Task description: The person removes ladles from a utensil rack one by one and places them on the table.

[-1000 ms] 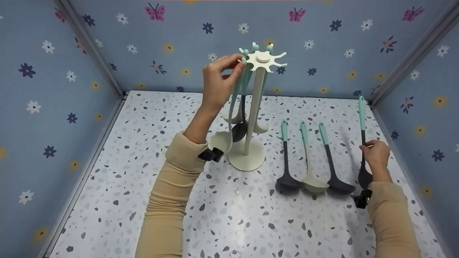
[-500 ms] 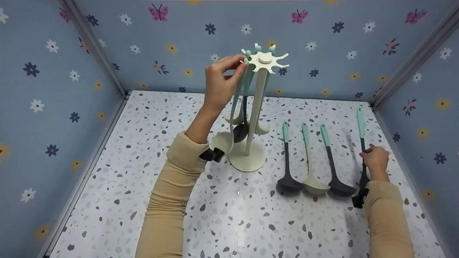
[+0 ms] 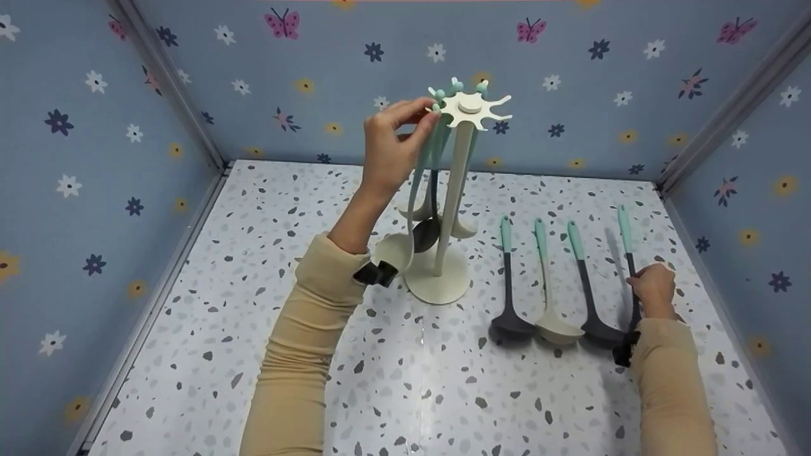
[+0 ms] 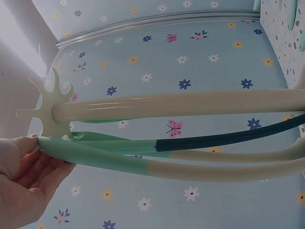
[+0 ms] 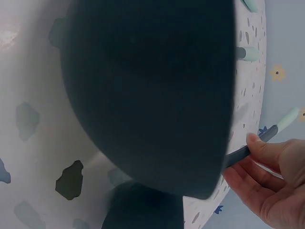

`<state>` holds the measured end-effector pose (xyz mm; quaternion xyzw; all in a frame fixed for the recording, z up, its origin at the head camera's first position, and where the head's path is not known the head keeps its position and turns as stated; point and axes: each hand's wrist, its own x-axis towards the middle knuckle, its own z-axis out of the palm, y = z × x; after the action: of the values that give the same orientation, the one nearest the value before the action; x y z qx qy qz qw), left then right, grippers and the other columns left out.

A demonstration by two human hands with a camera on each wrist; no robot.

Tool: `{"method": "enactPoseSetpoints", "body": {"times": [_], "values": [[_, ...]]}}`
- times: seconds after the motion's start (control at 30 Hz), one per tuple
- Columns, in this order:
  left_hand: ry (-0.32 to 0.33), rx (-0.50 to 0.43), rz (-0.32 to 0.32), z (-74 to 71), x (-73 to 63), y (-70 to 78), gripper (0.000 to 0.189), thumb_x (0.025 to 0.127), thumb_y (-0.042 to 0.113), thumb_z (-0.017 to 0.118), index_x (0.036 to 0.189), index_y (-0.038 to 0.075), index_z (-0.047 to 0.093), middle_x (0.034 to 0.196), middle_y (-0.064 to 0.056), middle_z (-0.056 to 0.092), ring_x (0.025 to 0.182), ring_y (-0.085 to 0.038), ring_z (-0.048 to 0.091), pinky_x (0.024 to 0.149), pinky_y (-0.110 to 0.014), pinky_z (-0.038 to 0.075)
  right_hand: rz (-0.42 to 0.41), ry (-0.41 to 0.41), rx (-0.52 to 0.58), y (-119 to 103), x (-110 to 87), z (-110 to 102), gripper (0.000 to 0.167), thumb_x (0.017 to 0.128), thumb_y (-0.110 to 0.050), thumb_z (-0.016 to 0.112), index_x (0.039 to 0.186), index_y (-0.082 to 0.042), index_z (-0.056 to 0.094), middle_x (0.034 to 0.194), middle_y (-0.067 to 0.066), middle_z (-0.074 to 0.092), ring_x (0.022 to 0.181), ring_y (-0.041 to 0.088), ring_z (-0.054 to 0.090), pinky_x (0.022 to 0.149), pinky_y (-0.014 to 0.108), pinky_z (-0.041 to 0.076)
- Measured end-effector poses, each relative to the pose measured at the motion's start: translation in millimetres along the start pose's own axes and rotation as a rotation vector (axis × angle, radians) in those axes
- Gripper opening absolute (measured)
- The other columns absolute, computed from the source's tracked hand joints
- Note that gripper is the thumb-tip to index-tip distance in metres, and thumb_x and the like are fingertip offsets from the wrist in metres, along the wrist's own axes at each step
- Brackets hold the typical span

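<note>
At the top of a cream utensil stand (image 3: 437,291), my left hand (image 3: 389,149) pinches the mint handle end of a cream ladle (image 3: 393,250). That ladle hangs down beside the pole, and its handle end is right at the hooked top (image 4: 52,112) in the left wrist view. My right hand (image 3: 656,288) grips the dark shaft of a black ladle (image 3: 625,229) with a mint handle. Its bowl (image 5: 152,95) fills much of the right wrist view; in the head view hand and sleeve hide it.
Other ladles hang on the stand, including one with a black bowl (image 3: 426,235). Left of my right hand lie a black ladle (image 3: 509,324), a cream ladle (image 3: 552,326) and another black ladle (image 3: 595,329) in a row. Patterned walls (image 3: 355,63) enclose the speckled table (image 3: 253,253).
My right hand has moved left and slightly nearer me with the black ladle, bringing it closer to the row. The left hand keeps its pinch at the stand.
</note>
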<state>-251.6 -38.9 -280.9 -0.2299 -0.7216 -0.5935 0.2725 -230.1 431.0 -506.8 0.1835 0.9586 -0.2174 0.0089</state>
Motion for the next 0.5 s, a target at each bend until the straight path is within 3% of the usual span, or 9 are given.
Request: {"method": "enactPoseSetpoints", "body": {"times": [0.13,0.27,0.5], "values": [[-0.003,0.016,-0.005,-0.5,0.0,0.7,0.022,0.086,0.013,0.059,0.101,-0.002,0.065,0.092,-0.008,0.064,0.084,-0.011,0.059,0.068,-0.027,0.052,-0.013,-0.014,-0.016,3.3,1.7,2.7,0.027,0.079,-0.006,0.06,0.091,0.019,0.06,0.081,0.03,0.059,0.069,0.041,0.057,0.06,0.043,0.048],[-0.001,0.018,-0.005,-0.3,0.3,0.6,0.022,0.086,0.014,0.059,0.1,-0.001,0.066,0.092,-0.008,0.064,0.084,-0.011,0.059,0.068,-0.025,0.051,-0.011,-0.022,-0.034,3.5,1.5,5.1,0.026,0.077,-0.005,0.06,0.089,0.019,0.06,0.082,0.031,0.059,0.075,0.045,0.055,0.066,0.047,0.047],[0.0,0.017,0.015,0.0,-1.1,-0.7,0.022,0.086,0.014,0.059,0.101,-0.002,0.066,0.092,-0.009,0.064,0.084,-0.012,0.059,0.067,-0.022,0.051,0.033,-0.075,-0.06,-0.7,2.0,9.8,0.025,0.077,-0.002,0.06,0.087,0.02,0.058,0.08,0.031,0.057,0.076,0.043,0.056,0.066,0.047,0.046]]}}
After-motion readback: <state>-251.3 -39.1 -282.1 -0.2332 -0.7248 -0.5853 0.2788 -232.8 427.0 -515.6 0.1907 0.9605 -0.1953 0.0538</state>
